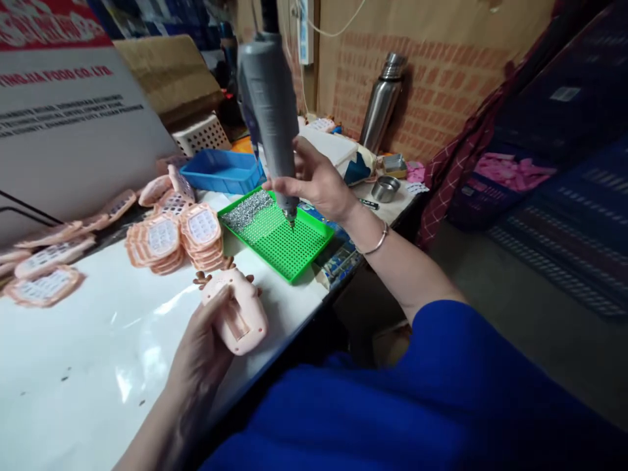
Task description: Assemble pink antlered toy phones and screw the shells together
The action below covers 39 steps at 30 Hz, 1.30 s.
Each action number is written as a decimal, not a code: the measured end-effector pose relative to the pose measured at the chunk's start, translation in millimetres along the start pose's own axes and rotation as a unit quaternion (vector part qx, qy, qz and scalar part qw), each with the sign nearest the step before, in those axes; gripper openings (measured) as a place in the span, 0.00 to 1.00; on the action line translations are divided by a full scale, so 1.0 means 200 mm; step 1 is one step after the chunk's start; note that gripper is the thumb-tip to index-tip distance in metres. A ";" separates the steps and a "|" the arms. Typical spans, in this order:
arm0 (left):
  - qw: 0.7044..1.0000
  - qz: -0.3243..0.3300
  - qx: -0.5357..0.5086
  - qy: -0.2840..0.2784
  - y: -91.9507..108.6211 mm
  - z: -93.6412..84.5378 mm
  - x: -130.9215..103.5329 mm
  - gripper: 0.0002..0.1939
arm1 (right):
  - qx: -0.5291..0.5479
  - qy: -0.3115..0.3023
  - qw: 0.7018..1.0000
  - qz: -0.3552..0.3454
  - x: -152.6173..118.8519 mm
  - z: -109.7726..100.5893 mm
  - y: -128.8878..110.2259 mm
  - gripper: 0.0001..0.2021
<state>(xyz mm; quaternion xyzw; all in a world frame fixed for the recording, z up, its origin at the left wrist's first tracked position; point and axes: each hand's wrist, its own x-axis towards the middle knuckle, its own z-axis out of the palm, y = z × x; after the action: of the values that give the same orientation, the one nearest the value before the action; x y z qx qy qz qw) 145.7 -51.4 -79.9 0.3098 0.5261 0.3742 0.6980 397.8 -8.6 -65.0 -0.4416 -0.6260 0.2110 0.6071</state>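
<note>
My left hand (203, 343) is closed around a pale pink plastic toy (250, 311) with small brown antlers. Its back faces up, showing a long open recess and small screw holes near the edges. My right hand (324, 186) grips a grey electric screwdriver (271, 104), which points downward from a cable above. The bit hangs over a green perforated tray (294, 271); whether it touches the tray I cannot tell. Many small silvery screws (250, 209) lie heaped at the tray's far left end.
Stacks of pink keypad panels (164, 235) stand left of the tray, with loose panels (46, 288) farther left. Behind are a blue bin (223, 171) and a white carton (63, 131). A steel flask (383, 104) and a metal cup (386, 188) stand at the back right.
</note>
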 end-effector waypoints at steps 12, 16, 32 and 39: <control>0.996 0.052 0.076 -0.013 -0.04 -0.05 0.04 0.28 | 0.141 0.047 0.981 0.126 0.13 0.35 0.02 0.18; 0.996 0.039 0.082 0.001 -0.02 -0.05 0.05 0.28 | 0.162 0.057 0.979 0.107 0.11 0.37 0.06 0.23; 0.997 0.028 0.068 -0.024 -0.03 -0.06 0.07 0.26 | 0.161 0.068 0.980 0.095 0.12 0.39 0.06 0.22; 0.998 0.031 0.051 -0.015 -0.02 -0.04 0.06 0.25 | 0.142 0.059 0.985 0.082 0.04 0.43 -0.27 0.07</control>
<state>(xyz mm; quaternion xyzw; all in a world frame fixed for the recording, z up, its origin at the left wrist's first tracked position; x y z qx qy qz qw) 140.8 -42.6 -92.1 0.3662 0.5244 0.3637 0.6773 301.1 -7.2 -31.4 -0.4125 -0.5141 0.3205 0.6804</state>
